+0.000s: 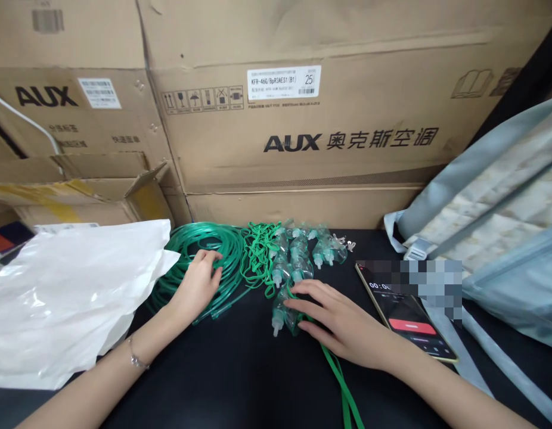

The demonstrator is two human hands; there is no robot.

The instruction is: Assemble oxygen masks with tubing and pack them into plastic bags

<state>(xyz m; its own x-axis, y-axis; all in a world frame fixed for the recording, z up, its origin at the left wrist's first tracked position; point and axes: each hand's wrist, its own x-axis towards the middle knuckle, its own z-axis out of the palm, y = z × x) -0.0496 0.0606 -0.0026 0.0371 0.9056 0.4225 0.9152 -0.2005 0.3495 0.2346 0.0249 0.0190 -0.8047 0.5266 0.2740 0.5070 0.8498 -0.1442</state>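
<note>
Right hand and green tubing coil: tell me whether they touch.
Apart. The head view shows black surface between the right hand and the green tubing coil.

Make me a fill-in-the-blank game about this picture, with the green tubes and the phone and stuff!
1. The left hand is at a coil of tubing that is coloured ____.
2. The phone, beside the right hand, shows a wide button coloured ____.
3. The bracelet is worn on the ____ wrist.
4. The three big black letters on the large cardboard box spell ____.

Missing words: green; red; left; AUX.
</note>
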